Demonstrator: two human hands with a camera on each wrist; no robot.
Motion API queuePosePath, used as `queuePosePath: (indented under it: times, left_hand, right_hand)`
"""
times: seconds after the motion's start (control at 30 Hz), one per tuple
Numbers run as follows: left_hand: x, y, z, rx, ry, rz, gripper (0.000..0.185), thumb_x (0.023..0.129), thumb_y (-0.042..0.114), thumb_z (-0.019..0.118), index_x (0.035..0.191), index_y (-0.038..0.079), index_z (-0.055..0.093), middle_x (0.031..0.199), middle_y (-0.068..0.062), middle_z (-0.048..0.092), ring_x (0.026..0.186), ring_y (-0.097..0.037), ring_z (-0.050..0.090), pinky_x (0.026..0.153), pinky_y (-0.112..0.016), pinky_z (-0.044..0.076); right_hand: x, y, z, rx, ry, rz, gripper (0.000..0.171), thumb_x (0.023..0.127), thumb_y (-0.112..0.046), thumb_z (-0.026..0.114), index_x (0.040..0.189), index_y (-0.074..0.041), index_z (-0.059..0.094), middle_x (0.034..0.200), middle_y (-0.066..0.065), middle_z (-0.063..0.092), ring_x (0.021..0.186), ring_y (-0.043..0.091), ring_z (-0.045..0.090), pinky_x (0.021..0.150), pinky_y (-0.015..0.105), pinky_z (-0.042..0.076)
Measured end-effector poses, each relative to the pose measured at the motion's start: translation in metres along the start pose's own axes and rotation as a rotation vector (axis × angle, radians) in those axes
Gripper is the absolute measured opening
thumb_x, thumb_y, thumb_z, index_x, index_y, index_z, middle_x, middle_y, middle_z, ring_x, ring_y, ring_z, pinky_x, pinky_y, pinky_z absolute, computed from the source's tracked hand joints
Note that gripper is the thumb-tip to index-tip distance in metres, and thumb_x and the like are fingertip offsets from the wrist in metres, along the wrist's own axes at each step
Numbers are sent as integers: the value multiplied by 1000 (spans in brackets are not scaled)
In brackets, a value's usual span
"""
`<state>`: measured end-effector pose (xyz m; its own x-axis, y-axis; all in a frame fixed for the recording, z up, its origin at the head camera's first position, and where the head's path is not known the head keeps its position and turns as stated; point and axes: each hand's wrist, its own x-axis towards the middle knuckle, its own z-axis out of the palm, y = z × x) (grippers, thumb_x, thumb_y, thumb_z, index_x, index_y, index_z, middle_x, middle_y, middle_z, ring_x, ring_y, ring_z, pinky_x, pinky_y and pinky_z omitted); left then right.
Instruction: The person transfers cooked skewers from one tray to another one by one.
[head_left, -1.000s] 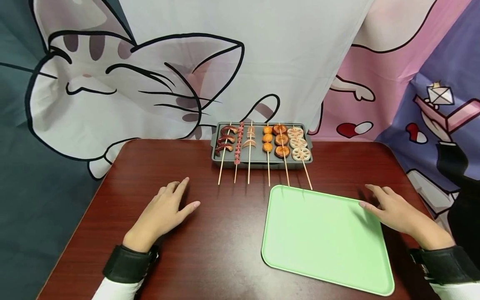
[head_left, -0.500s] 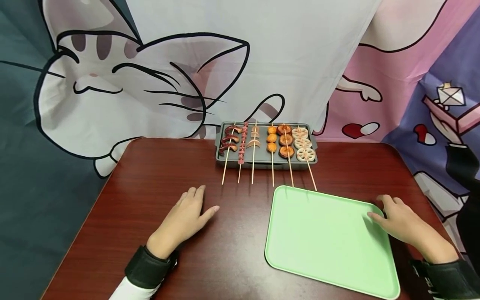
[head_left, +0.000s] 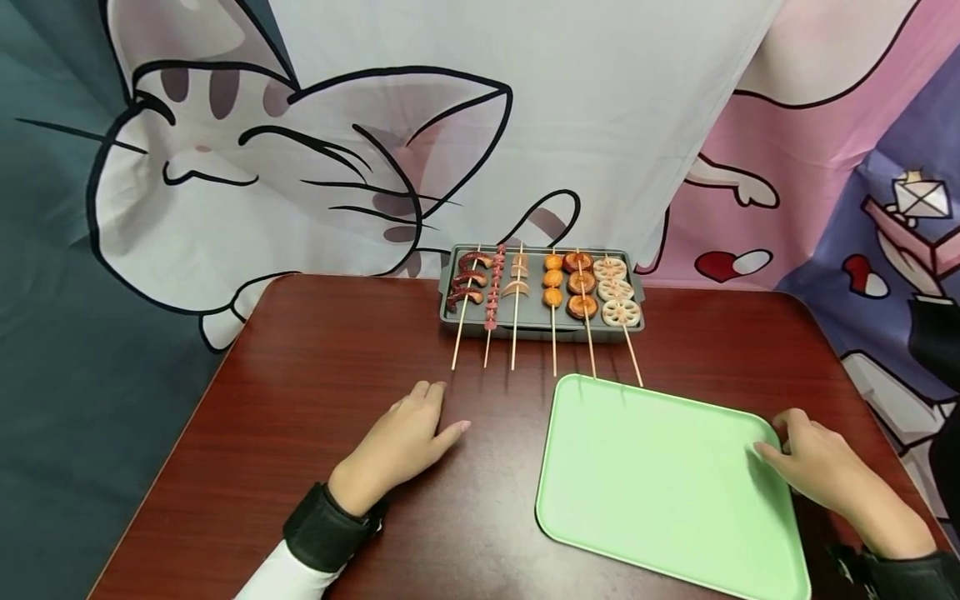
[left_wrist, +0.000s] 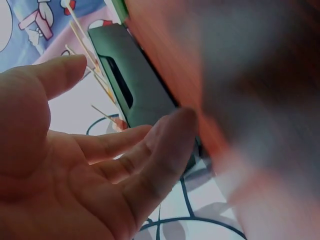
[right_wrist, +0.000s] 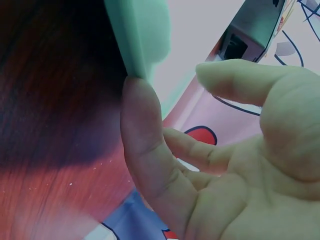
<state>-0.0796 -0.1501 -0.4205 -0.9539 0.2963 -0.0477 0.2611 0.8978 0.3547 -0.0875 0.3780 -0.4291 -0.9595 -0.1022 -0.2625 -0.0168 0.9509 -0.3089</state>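
My left hand (head_left: 397,446) is over the brown table, left of the green tray, fingers extended and thumb spread, with nothing in it. In the left wrist view its fingers (left_wrist: 155,165) appear in front of the grey grill pan. At the upper right corner of the light green tray (head_left: 660,483) is my right hand (head_left: 825,462). Its index fingertip (right_wrist: 140,95) touches the tray's outer rim in the right wrist view, while the thumb (right_wrist: 235,82) stands apart above the tray. Several food skewers lie across the grill pan (head_left: 540,323), including lotus root slices (head_left: 620,313) and mushrooms (head_left: 582,307).
The brown table (head_left: 300,375) ends at a hanging cloth (head_left: 600,125) with cartoon drawings behind the pan. Skewer sticks (head_left: 555,350) stick out over the pan's near edge, and some reach the tray's far rim.
The left hand has moved right and slightly nearer. The right hand has come down from above the tray corner to its rim. The head view has shifted a little left.
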Motion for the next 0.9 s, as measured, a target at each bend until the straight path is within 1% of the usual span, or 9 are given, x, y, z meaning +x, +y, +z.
queuePosePath:
  times: [0.13,0.23,0.37,0.47,0.6,0.67,0.77,0.9]
  left_hand:
    - [2,7,1,-14,-23,11,72,101,48,64,143,-9,51,129,-26,61,110,-38,68,92,-51,60]
    - [4,13,2,-27,-32,29,71,101,47,64,143,-9,51,129,-26,61,109,-37,69,91,-50,61]
    - [9,21,5,-13,-34,60,67,103,45,63,143,-8,52,130,-26,61,113,-38,68,94,-51,60]
    - [13,29,6,2,-35,89,66,104,44,61,143,-8,53,133,-26,61,118,-39,66,98,-53,58]
    - [17,38,9,6,-34,128,65,104,42,62,143,-9,52,133,-27,61,118,-38,67,100,-52,57]
    - [19,42,10,0,-37,140,64,104,41,62,143,-9,52,132,-26,61,117,-37,67,99,-50,58]
    - [21,48,13,-34,-62,135,62,104,39,63,143,-8,52,134,-25,61,120,-35,66,99,-49,58]
    - [25,56,19,-115,-124,92,63,104,38,62,148,-6,49,146,-27,54,135,-36,57,110,-52,52]
  right_hand:
    - [-5,0,3,53,-65,38,49,101,-26,64,118,14,42,86,11,61,65,18,63,57,34,50]
    - [-8,0,5,93,-108,65,49,101,-21,62,120,15,36,85,13,61,56,17,66,55,36,53]
    - [-9,2,6,105,-128,88,51,101,-21,62,122,16,34,88,18,61,55,19,67,55,37,54]
    - [-10,5,7,124,-162,109,52,101,-23,61,122,15,33,94,24,61,57,20,69,58,39,57]
    - [-13,8,9,153,-196,119,52,102,-25,62,121,15,34,101,30,59,61,20,71,61,40,60]
    - [-14,9,10,165,-198,118,52,101,-24,63,121,15,35,103,32,59,62,20,71,61,39,60]
    - [-16,9,11,171,-203,119,51,100,-22,64,121,15,35,100,29,58,64,20,71,62,40,61]
    - [-17,10,12,163,-194,106,47,98,-16,64,120,14,35,94,23,58,61,20,71,64,43,61]
